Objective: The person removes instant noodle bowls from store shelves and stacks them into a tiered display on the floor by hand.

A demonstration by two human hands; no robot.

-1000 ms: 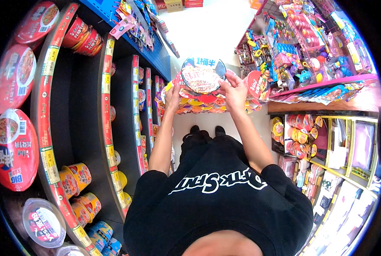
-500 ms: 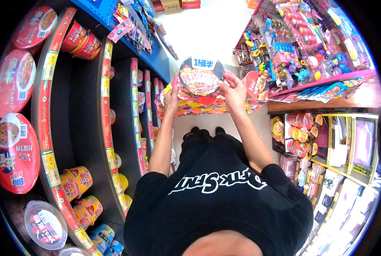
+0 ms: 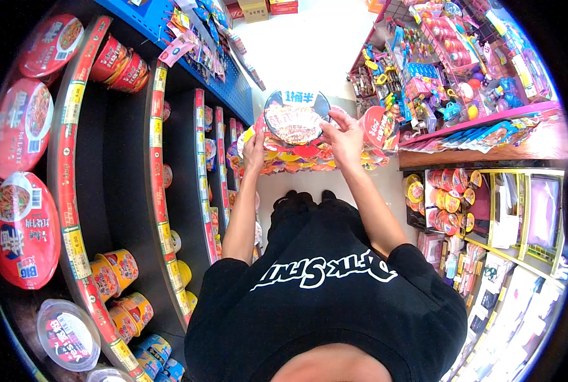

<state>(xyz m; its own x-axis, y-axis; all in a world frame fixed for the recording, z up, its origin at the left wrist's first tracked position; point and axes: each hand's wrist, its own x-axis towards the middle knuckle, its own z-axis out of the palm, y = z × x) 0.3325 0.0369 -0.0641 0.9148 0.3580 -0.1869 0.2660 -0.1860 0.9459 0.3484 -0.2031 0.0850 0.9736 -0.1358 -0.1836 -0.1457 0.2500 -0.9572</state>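
In front of me, a round noodle bowl [image 3: 294, 120] with a black and pink lid sits above a heap of packaged noodles [image 3: 303, 158]. My left hand [image 3: 254, 151] is closed at the left side of the heap, and what its fingers grip is hard to make out. My right hand [image 3: 344, 137] has its thumb and forefinger pinched at the bowl's right rim. A red noodle bowl [image 3: 380, 127] stands just right of my right hand.
Black shelves with red and yellow price strips [image 3: 74, 153] line the left, holding red noodle bowls [image 3: 24, 229] and yellow tubs [image 3: 120, 267]. A blue pegboard [image 3: 230, 89] is beyond them. At right are toy racks [image 3: 449, 76] and stacked noodle cups [image 3: 448, 200].
The black and pink bowl has shifted slightly left and tilted a little. My right hand has moved slightly left with it; my left hand has barely moved.
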